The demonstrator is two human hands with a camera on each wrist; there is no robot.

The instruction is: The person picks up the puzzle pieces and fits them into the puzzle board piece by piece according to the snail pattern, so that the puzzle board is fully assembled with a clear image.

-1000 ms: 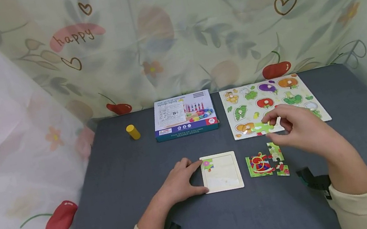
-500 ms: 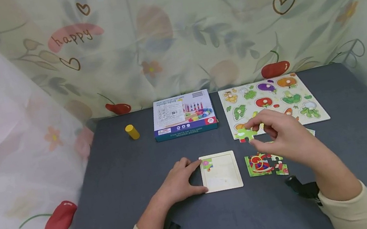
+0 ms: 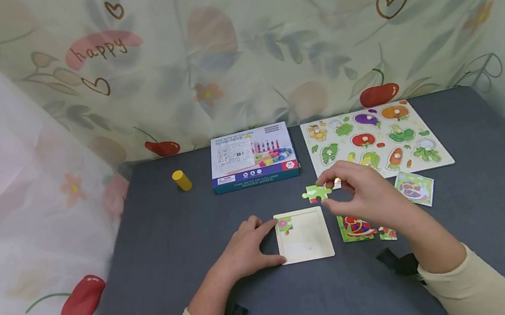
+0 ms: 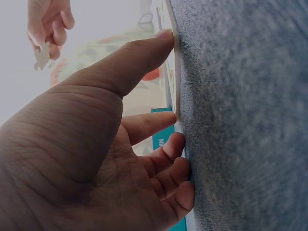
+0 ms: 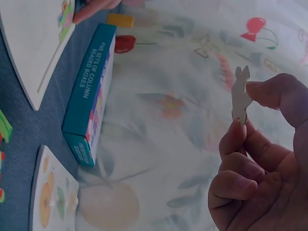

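My right hand (image 3: 357, 192) pinches a green jigsaw piece (image 3: 316, 193) between thumb and fingers, just above the far right corner of the small wooden puzzle tray (image 3: 304, 235). The same jigsaw piece (image 5: 239, 95) shows edge-on in the right wrist view. My left hand (image 3: 247, 248) rests on the table with thumb and forefinger against the tray's left edge (image 4: 176, 72). One piece with a pink flower (image 3: 286, 226) sits in the tray's top left corner. Several joined and loose pieces (image 3: 361, 227) lie right of the tray, partly hidden by my right hand.
A blue bead-toy box (image 3: 252, 157) and a vegetable peg puzzle board (image 3: 374, 142) lie at the back of the dark table (image 3: 170, 239). A yellow cylinder (image 3: 181, 180) stands left of the box. A square picture card (image 3: 415, 188) lies right of my hand. Patterned curtains surround the table.
My right hand has carried the green piece leftward from above the peg board to the tray's far right corner, uncovering the square card. The left hand has stayed put.
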